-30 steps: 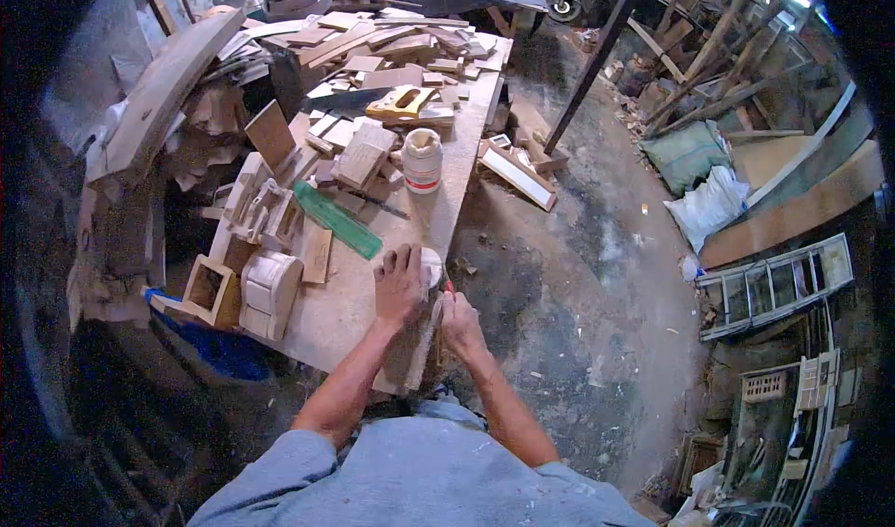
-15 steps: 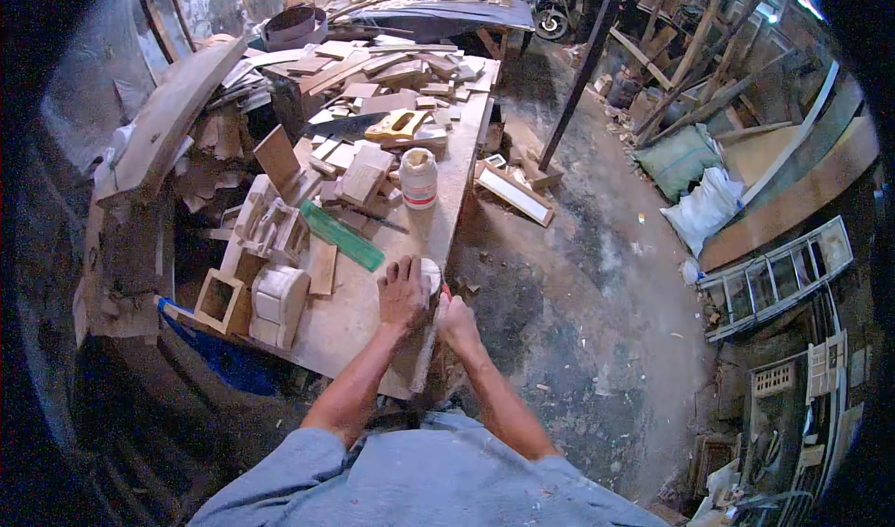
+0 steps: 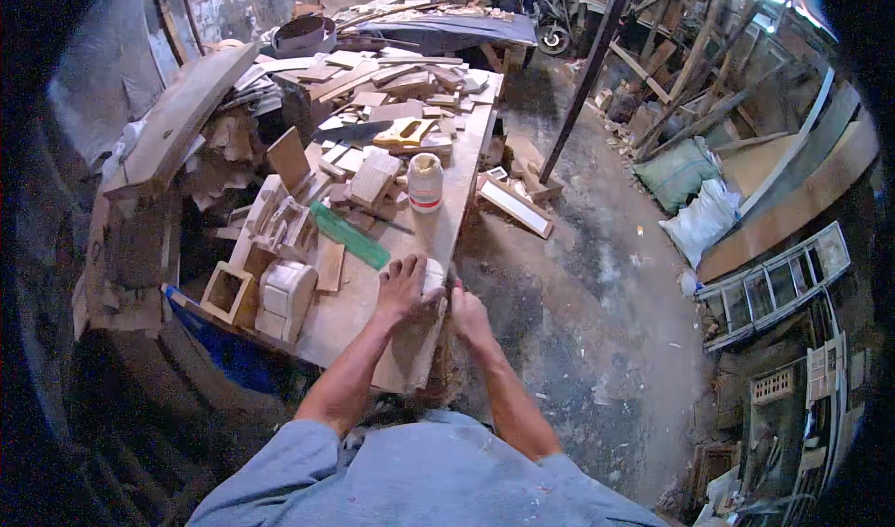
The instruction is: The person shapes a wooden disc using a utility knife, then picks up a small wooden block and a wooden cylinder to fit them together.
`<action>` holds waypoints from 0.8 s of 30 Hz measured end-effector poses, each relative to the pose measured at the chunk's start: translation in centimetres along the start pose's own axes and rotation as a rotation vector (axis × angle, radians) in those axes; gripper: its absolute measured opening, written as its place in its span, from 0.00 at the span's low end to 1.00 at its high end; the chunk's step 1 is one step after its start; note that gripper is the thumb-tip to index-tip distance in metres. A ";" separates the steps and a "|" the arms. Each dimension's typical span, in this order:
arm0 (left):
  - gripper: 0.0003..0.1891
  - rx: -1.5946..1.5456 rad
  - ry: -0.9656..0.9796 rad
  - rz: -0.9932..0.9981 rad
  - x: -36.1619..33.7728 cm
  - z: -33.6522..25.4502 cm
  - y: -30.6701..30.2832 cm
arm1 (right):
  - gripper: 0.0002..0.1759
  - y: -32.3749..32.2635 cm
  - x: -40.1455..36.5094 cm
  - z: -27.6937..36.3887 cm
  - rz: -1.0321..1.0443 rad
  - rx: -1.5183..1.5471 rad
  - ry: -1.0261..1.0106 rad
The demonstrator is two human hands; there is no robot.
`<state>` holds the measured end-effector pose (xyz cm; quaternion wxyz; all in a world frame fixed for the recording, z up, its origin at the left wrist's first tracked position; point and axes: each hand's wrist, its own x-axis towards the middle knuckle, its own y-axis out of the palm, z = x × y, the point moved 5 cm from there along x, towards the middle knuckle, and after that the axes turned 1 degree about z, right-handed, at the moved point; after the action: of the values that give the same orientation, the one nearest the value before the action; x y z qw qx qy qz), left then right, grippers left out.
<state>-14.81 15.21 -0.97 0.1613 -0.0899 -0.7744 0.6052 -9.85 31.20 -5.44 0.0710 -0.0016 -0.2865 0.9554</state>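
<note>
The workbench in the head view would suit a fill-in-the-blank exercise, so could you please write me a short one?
1. The hand holding the pale block is the ____ one.
2. The saw lies ____ from this hand than the jar does.
3. The colour of the long strip is ____.

Missing words: left; farther; green.

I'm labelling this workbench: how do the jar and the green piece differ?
The jar stands upright; the green piece lies down. The jar is rounded, the green piece long and straight. The jar has a red marking, the green piece none. Both are on the bench.
</note>
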 end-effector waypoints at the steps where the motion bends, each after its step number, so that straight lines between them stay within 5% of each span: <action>1: 0.47 -0.043 0.019 0.031 0.2 0.3 -0.4 | 0.32 -1.0 -0.3 -0.2 -0.067 0.039 0.048; 3: 0.47 -0.175 0.065 0.091 -0.2 0.8 -1.0 | 0.30 -2.6 -1.9 -0.4 -0.014 0.184 0.199; 17: 0.43 -0.160 0.042 0.038 -0.7 0.3 -0.9 | 0.25 0.1 -3.6 2.5 0.050 0.044 0.128; 24: 0.45 -0.139 0.052 0.128 0.0 0.9 0.0 | 0.25 0.8 -3.3 3.3 0.099 -0.053 0.284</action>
<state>-15.10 14.41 -1.17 0.1358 -0.1661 -0.8028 0.5564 -6.86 28.30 -3.23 0.0636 -0.1528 -0.2983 0.9400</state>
